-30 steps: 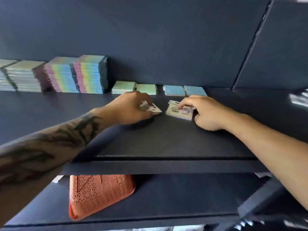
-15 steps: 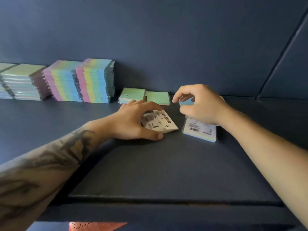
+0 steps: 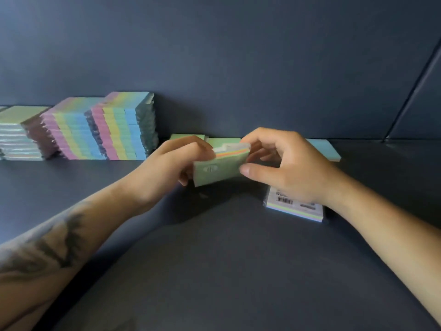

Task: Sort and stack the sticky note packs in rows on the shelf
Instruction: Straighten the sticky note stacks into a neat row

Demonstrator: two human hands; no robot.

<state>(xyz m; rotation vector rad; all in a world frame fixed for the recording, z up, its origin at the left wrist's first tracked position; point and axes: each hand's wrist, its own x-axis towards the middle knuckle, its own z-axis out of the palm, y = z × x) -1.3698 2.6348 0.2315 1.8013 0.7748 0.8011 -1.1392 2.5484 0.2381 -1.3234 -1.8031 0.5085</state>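
I hold one pack between both hands, lifted clear of the shelf and tilted, its green face toward me and its coloured edge up. My left hand grips its left end, fingers curled round it; my right hand pinches its right end, thumb on the front face and fingers behind. Neither hand is free.

Taking the tall striped stack as my landmark: the held pack hangs to the right of it and nearer me. Against the back wall, just right of the stack, lie two low green packs, mostly hidden behind my hands, and further right a blue pack. Well right of the stack and nearer me, a pack with its barcode up lies flat under my right wrist. Left of the stack stands another striped stack, then a paler one.

My guess is this pack belongs on the low green ones. The risks: the wrap looks slick, so a two-ended pinch could let it slip as I pass it to one hand. Reaching back, my left forearm might brush the tall stack, whose edges already look uneven, and topple it. My right wrist could also drag the barcode pack out of place. And if I misread the colour, it lands in the wrong row.
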